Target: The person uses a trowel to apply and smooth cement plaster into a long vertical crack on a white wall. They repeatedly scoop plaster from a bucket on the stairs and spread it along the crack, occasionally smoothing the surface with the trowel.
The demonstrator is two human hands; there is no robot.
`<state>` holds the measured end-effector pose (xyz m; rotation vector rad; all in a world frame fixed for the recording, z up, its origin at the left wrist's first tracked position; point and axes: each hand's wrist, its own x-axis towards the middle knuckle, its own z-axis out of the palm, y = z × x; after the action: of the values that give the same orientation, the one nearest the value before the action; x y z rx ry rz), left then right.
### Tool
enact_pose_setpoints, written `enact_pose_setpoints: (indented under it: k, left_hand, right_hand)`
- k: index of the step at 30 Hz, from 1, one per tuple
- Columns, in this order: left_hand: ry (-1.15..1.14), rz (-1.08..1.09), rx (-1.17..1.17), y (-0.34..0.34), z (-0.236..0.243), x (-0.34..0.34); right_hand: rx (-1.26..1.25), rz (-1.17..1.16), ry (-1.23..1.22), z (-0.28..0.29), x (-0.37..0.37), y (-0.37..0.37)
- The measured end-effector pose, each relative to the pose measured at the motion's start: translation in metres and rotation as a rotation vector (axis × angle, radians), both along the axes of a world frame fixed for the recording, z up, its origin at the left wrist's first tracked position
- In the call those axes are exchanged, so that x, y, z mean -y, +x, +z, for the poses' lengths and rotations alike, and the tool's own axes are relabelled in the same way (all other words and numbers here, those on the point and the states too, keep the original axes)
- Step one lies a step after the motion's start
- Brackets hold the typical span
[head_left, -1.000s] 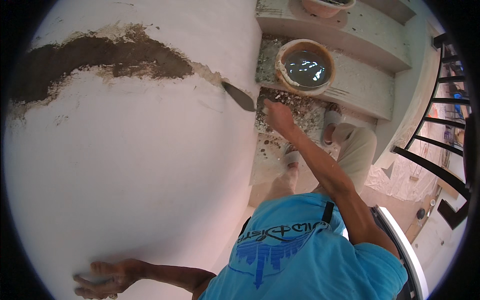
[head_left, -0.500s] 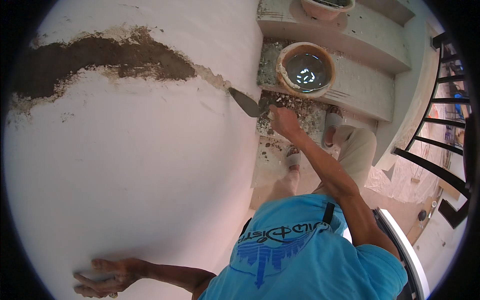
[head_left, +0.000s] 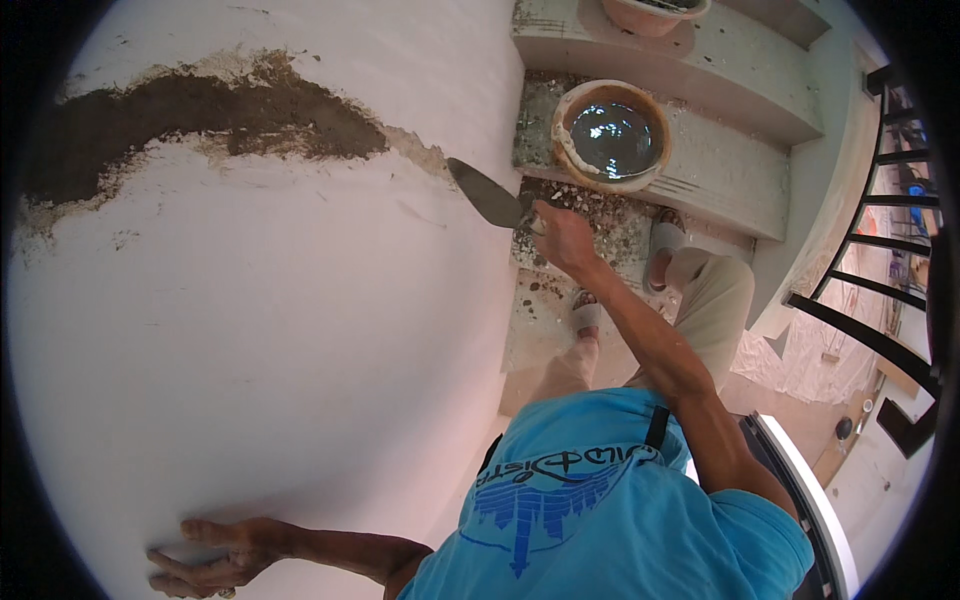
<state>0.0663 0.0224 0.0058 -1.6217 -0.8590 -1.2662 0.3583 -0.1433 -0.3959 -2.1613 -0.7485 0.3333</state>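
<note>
My right hand [head_left: 562, 238] is closed round the handle of a pointed trowel [head_left: 480, 192]. The blade's tip lies at the right end of a pale, rough patch [head_left: 412, 146] on the white wall [head_left: 290, 320], which continues leftward as a wide band of dark, wet-looking mortar [head_left: 235, 118]. My left hand [head_left: 207, 560] rests on the wall at lower left, fingers spread. Just above my right hand, a round tub [head_left: 657, 140] of greyish liquid stands on a stair step.
Stair steps [head_left: 730, 180] rise to the top, where a second, pinkish tub [head_left: 647, 20] sits. Grit and debris [head_left: 555, 290] lie round my sandalled feet [head_left: 665, 240]. A black railing [head_left: 860, 330] runs along the right, with plastic sheeting [head_left: 800, 370] on the floor beyond.
The trowel dipped slightly down and right half a second ago and is now a little higher and further left along the patch. My left hand stays in place.
</note>
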Motion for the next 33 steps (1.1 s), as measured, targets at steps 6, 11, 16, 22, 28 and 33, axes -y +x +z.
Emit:
enact_pose_setpoints:
  k: [6, 11, 16, 22, 28, 33]
  left_hand:
    - [0.021, 0.013, -0.013, 0.002, 0.002, 0.001]
    - [-0.001, -0.026, -0.007, 0.006, 0.0, 0.001]
    - [0.022, -0.023, -0.023, 0.001, 0.003, -0.001]
    - [-0.002, 0.04, -0.014, 0.004, 0.0, 0.001]
    - [-0.087, -0.068, 0.072, -0.002, 0.001, -0.002]
    - [-0.062, -0.003, 0.025, -0.011, 0.006, -0.006]
  right_hand:
    - [0.009, 0.1, -0.331, -0.078, 0.012, 0.003]
    - [-0.026, -0.035, -0.11, -0.032, 0.003, -0.006]
    - [0.002, 0.042, -0.261, -0.09, 0.003, -0.006]
    - [-0.137, 0.017, -0.353, -0.106, 0.042, -0.014]
    - [-0.079, 0.02, -0.118, -0.084, 0.011, -0.02]
    - [-0.212, 0.202, -0.424, -0.096, 0.042, -0.036]
